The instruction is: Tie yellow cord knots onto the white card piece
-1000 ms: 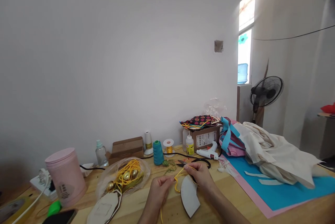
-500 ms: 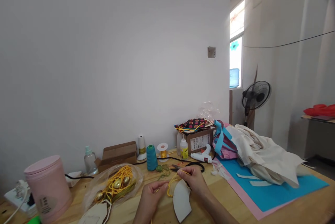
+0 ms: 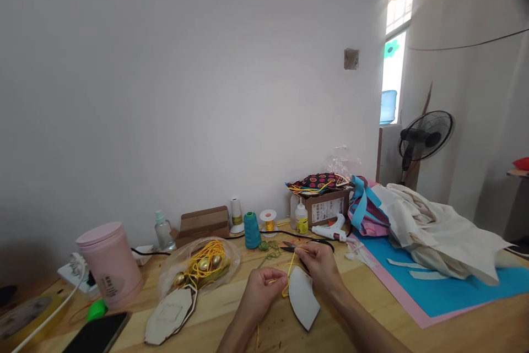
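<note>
Yellow cord runs between my two hands over the wooden table. My left hand pinches it low down, and a loose end hangs below the wrist. Fingers together, my right hand grips the cord higher up. A white curved fan-shaped piece with a dark edge lies or hangs just under my right hand, beside the cord; how it is attached cannot be made out. Scissors lie partly hidden behind my right hand.
Behind the hands stand a teal thread cone, glue bottle and glue gun. On the left are a bag of yellow cords, a pink canister and a phone. Cream cloth covers blue sheets at right.
The view has swung left and down, so the phone now shows. My right hand has drawn the yellow cord straighter and more upright above my left hand.
</note>
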A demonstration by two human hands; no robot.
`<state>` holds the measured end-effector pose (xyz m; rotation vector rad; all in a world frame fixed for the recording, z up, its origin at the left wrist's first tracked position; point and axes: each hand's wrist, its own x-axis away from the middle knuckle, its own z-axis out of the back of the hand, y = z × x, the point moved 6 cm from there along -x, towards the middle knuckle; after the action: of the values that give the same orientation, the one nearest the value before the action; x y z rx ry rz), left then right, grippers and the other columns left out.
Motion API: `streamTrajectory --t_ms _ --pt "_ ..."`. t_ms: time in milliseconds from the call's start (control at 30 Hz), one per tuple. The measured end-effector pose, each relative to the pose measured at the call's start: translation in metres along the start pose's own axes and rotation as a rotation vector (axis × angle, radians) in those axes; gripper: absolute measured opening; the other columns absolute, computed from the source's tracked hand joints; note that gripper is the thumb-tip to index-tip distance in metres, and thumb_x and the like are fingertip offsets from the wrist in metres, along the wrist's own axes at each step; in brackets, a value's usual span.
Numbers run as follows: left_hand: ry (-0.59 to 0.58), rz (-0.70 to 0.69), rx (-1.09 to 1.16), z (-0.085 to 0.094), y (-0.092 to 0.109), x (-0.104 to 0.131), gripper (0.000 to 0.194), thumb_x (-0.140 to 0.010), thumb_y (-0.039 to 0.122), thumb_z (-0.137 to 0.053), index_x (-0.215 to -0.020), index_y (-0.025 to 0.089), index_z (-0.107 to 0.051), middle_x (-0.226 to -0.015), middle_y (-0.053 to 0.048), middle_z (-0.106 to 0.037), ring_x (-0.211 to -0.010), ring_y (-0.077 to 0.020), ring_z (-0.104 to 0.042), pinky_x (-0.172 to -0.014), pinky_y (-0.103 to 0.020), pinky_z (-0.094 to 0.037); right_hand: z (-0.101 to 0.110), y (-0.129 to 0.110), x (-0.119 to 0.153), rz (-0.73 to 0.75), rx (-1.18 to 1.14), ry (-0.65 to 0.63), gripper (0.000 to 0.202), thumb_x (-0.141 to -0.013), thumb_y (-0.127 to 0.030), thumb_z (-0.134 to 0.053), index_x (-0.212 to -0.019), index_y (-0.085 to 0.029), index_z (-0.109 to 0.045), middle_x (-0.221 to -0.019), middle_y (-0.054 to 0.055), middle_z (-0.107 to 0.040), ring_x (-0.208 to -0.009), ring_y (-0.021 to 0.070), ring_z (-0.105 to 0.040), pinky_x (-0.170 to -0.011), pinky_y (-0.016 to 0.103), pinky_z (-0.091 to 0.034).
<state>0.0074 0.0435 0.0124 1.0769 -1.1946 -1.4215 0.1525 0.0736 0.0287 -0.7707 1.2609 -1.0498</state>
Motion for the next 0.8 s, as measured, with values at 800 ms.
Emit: streamTrajectory --t_ms 800 --pt "0.12 0.0 0.138 0.014 -0.009 -0.007 0.023 -0.05 0.031 -0.066 -0.059 0.01 -0.063 -0.053 -0.001 -0.061 -0.048 -0.0108 -0.05 -0.047 -0.019 -0.035 -0.031 -0.044 0.025 0.48 0.409 -0.223 0.021 -0.075 -0.032 -0.044 -0.087 -0.022 -0.058 -0.083 0.003 -0.059 -0.081 0.0151 -0.049 -0.073 0.027 -0.035"
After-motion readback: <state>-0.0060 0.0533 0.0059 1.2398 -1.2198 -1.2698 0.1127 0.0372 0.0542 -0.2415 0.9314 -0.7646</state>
